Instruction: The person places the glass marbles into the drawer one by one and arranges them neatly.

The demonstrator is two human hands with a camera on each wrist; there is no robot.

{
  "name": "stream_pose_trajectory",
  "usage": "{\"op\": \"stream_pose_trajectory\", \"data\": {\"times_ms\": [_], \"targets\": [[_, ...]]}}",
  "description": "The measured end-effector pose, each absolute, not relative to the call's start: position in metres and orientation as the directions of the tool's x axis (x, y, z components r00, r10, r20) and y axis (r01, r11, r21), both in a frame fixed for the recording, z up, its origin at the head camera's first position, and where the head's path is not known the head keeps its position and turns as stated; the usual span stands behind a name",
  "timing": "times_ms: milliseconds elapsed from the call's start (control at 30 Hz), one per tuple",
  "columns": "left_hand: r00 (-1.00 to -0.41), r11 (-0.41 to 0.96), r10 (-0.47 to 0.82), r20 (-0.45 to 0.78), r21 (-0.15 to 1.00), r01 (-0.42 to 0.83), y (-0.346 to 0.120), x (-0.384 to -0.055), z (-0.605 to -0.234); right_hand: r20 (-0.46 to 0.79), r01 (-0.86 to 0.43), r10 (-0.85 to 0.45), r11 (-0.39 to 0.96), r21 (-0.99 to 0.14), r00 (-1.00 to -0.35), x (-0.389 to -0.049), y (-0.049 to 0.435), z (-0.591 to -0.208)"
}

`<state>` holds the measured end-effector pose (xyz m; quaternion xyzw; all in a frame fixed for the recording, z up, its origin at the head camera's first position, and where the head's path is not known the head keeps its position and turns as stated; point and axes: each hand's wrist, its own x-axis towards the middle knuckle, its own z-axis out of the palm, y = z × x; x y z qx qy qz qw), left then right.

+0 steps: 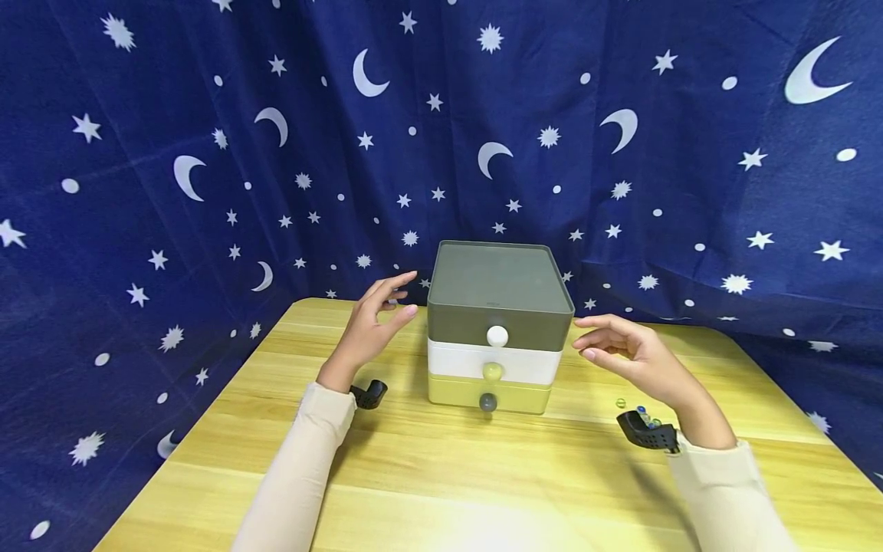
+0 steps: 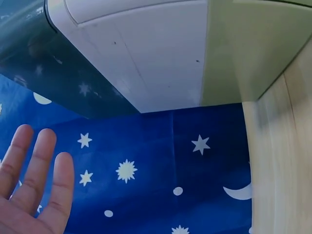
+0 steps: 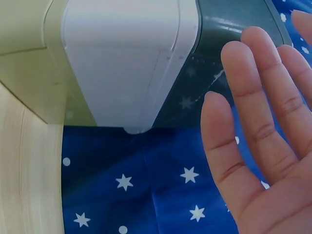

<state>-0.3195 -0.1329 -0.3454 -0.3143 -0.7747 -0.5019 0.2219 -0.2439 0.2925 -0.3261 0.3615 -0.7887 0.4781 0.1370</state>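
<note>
A stack of three small drawers stands on the table: a dark grey-green top drawer (image 1: 455, 325) with a white knob (image 1: 497, 336), a white middle drawer (image 1: 448, 359) with a yellow-green knob (image 1: 493, 372), and a yellow-green bottom drawer (image 1: 451, 391) with a grey knob (image 1: 487, 402). All three look closed. My left hand (image 1: 369, 326) hovers left of the stack, fingers loosely extended, apart from it. On the other side my right hand (image 1: 638, 356) hangs in the air with relaxed fingers near the top drawer's side. Neither hand holds anything.
Several small glass marbles (image 1: 621, 402) lie on the wooden table (image 1: 414, 483), partly hidden behind the right wrist's black camera mount (image 1: 647, 431). A blue curtain (image 1: 428, 161) with white stars and moons hangs behind the table and along its left side.
</note>
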Motion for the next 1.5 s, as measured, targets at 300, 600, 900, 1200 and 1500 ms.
{"op": "stream_pose_trajectory", "data": {"times_ms": [300,600,900,1200,1500], "targets": [[-0.716,0.281,0.264,0.646,0.659,0.698,-0.123,-0.322,-0.341,0.536,-0.679,-0.472,0.209,-0.703,-0.7,-0.245,0.282,-0.322],[-0.707,0.256,0.258,0.658,0.659,0.707,-0.112,-0.321,-0.337,0.47,-0.632,-0.53,0.17,-0.756,-0.706,-0.246,0.268,-0.321],[-0.706,0.246,0.263,0.657,0.662,0.708,-0.107,-0.323,-0.337,0.403,-0.597,-0.567,0.205,-0.776,-0.718,-0.249,0.249,-0.321],[-0.713,0.223,0.283,0.641,0.679,0.699,-0.106,-0.329,-0.334,0.367,-0.571,-0.601,0.186,-0.8,-0.71,-0.252,0.227,-0.32],[-0.738,0.168,0.309,0.6,0.73,0.663,-0.106,-0.331,-0.337,0.307,-0.499,-0.582,0.201,-0.843,-0.753,-0.255,0.211,-0.322]]}}
